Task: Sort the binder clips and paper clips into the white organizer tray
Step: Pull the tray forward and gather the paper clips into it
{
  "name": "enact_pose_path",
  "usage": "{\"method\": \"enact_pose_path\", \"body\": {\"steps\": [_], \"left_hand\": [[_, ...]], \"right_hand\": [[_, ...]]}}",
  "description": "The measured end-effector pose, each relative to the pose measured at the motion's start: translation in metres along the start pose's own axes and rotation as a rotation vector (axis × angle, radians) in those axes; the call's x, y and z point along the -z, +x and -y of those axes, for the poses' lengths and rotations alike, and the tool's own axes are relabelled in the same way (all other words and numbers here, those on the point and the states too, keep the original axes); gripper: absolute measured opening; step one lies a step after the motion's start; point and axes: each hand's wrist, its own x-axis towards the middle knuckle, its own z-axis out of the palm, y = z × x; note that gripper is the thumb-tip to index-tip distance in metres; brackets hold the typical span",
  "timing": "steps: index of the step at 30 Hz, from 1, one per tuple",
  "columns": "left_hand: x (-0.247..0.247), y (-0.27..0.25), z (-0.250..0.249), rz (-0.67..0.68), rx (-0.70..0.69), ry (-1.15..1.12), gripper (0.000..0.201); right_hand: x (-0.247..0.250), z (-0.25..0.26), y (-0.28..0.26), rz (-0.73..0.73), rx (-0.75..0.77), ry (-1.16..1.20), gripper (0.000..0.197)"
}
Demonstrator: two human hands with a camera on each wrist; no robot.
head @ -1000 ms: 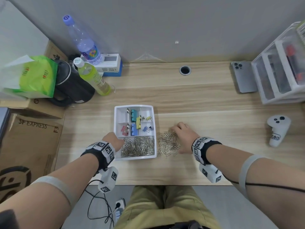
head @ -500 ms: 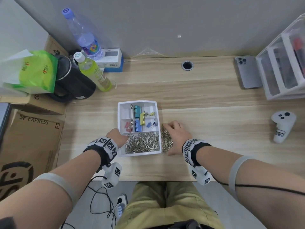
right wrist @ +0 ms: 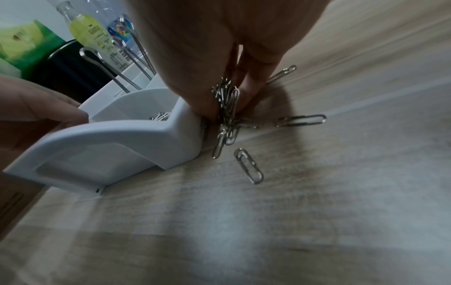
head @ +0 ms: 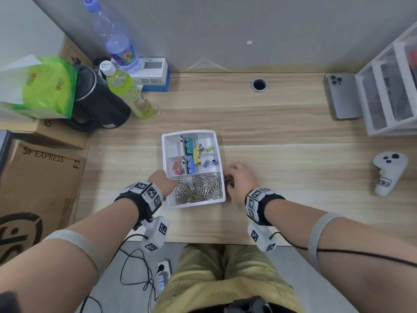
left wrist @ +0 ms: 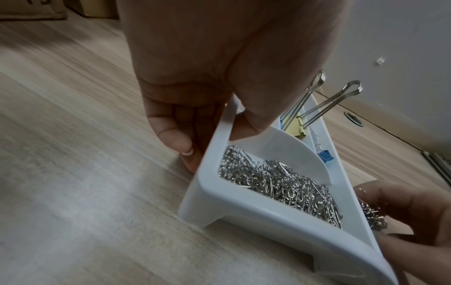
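The white organizer tray (head: 195, 203) sits mid-desk. Its near compartment holds a heap of silver paper clips (head: 198, 188). The back compartments hold teal (head: 187, 144), yellow (head: 197, 154) and blue (head: 190, 166) binder clips, plus small pink (head: 177, 167) and small blue (head: 207, 163) ones. My left hand (head: 163, 180) grips the tray's left wall (left wrist: 220, 135), thumb inside and fingers outside. My right hand (head: 239, 179) pinches a bunch of paper clips (right wrist: 228, 104) against the tray's right wall (right wrist: 187, 123). Loose paper clips (right wrist: 249, 165) lie on the desk beside it.
Two bottles (head: 126, 91), a black kettle (head: 99, 102) and a green bag (head: 45, 86) stand at the back left. A cardboard box (head: 40, 177) is on the left, a phone (head: 343, 96) and a white drawer unit (head: 392, 86) at the back right, and a white controller (head: 388, 172) on the right.
My right hand swept the loose pile of paper clips leftward up against the tray's right wall and closed around it. My left hand stayed on the tray's left wall.
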Motion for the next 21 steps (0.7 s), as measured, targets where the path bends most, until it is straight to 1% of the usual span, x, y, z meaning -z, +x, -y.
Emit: {"method": "enact_pose_path", "body": {"steps": [4, 9, 16, 18, 21], "left_hand": [[0.002, -0.001, 0.000, 0.020, -0.005, -0.002, 0.027], [0.003, -0.004, -0.001, 0.021, -0.004, 0.008, 0.024], [0.007, -0.011, -0.003, 0.028, 0.004, 0.011, 0.011], [0.008, -0.013, -0.003, 0.025, 0.006, -0.001, 0.011], [0.009, -0.016, -0.004, 0.032, 0.012, -0.008, 0.017]], "right_hand": [[0.003, 0.000, 0.001, -0.018, -0.011, 0.039, 0.018], [0.018, -0.007, 0.002, 0.032, -0.049, 0.033, 0.013], [0.047, -0.003, 0.003, 0.079, -0.101, 0.052, 0.017], [0.051, 0.010, 0.005, 0.091, -0.081, 0.054, 0.015], [0.047, 0.039, 0.008, 0.124, 0.008, 0.048, 0.012]]}}
